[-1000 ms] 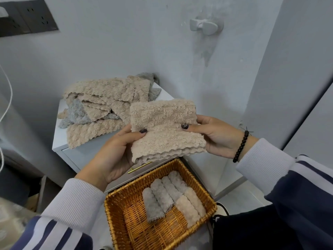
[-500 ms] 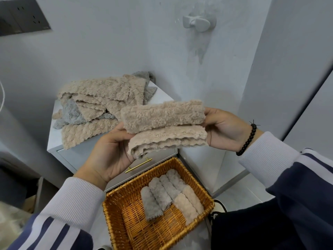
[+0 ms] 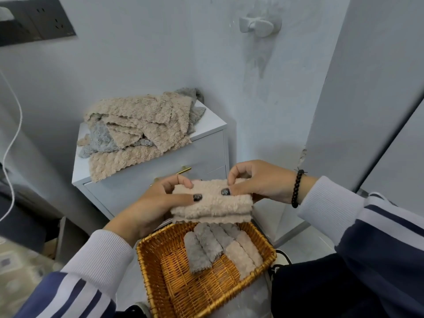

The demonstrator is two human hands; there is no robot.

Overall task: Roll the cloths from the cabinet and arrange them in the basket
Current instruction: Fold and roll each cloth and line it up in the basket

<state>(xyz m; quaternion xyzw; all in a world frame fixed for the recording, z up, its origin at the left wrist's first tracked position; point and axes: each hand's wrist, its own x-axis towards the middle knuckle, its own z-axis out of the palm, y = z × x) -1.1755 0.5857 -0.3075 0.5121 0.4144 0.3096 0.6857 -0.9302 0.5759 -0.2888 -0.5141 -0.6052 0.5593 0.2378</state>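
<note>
Nearest the camera sits the wicker basket [image 3: 183, 285], its woven floor partly bare on the left side. Along its right half lie several rolled cloths side by side: grey rolls [image 3: 202, 249] toward the middle and beige rolls [image 3: 243, 253] against the right wall. All of them lie slanted from the far edge toward the near right corner, touching one another.

Just above the basket's far rim, both hands hold a beige cloth [image 3: 213, 203] that is folded or partly rolled into a thick, long bundle lying level, with a scalloped edge showing along its underside. The left hand [image 3: 158, 200] has a closed grip on the bundle's left end: the thumb presses the near face and the fingers curl over the top. The right hand [image 3: 254, 184] has a closed grip on the right end, thumb on the near face, fingertips curled down onto the top edge. A dark bead bracelet [image 3: 296, 189] circles the right wrist, and both arms wear white-cuffed, navy-striped sleeves.

Behind the hands stands a white cabinet [image 3: 206, 154] with a gold drawer handle [image 3: 183, 171]. On its top lies a loose pile of cloths [image 3: 137, 127], mostly beige with some grey, one beige cloth hanging over the front edge.

On the wall beyond are a white hook [image 3: 259, 24] and, at upper left, a dark socket panel [image 3: 39, 21].
</note>
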